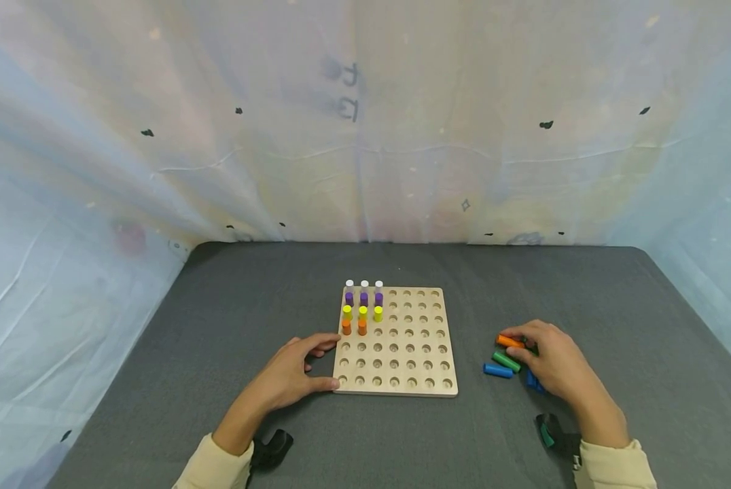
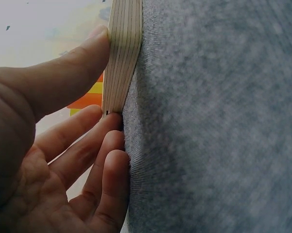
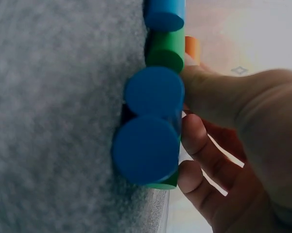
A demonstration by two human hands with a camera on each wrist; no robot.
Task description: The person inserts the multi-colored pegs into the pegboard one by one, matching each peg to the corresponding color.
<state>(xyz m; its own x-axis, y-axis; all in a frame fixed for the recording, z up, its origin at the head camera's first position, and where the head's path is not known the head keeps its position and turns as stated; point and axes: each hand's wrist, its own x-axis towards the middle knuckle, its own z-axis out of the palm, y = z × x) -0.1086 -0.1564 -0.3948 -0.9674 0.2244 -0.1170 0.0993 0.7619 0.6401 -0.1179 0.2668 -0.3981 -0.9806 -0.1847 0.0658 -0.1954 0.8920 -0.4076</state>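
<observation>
A square wooden pegboard [image 1: 402,346] lies on the grey table, with rows of round holes. Its back left holes hold white pegs [image 1: 364,285], purple pegs [image 1: 364,299], yellow pegs [image 1: 363,312] and two orange pegs [image 1: 362,328]. My left hand [image 1: 292,373] rests against the board's left edge, its thumb [image 2: 82,60] near the front corner and its fingers farther back. To the right of the board, my right hand [image 1: 549,356] pinches an orange peg [image 1: 509,341] between thumb and forefinger, just above the loose pegs. In the right wrist view, the orange peg [image 3: 193,48] is mostly hidden.
Beside and under my right hand lie a green peg [image 1: 506,361], a blue peg [image 1: 497,371] and more blue pegs [image 1: 533,382], partly covered by the hand. A printed cloth [image 1: 402,190] hangs behind the table. Black straps with mounts [image 1: 272,449] show at both wrists.
</observation>
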